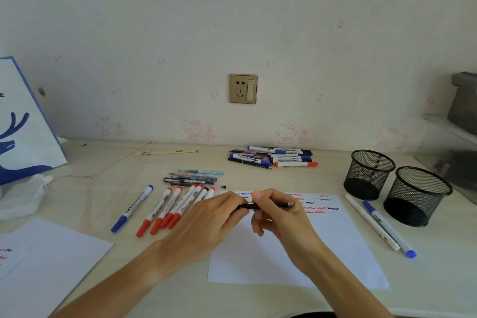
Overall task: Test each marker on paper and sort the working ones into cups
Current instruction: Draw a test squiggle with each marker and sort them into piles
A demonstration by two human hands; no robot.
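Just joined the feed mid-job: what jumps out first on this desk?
Both hands, left hand and right hand, grip one dark pen over the far end of the test paper, already marked with red, blue and black squiggles. A fan of red- and blue-capped markers lies left of the hands; two black mesh cups stand at right.

Two bare forearms and hands (222,217), no sleeves visible.

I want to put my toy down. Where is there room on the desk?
Bare desk lies between the row of red and blue markers and the marker pile by the wall, left of that pile. The lower half of the test paper is blank too. Beside the mesh cups it is crowded.
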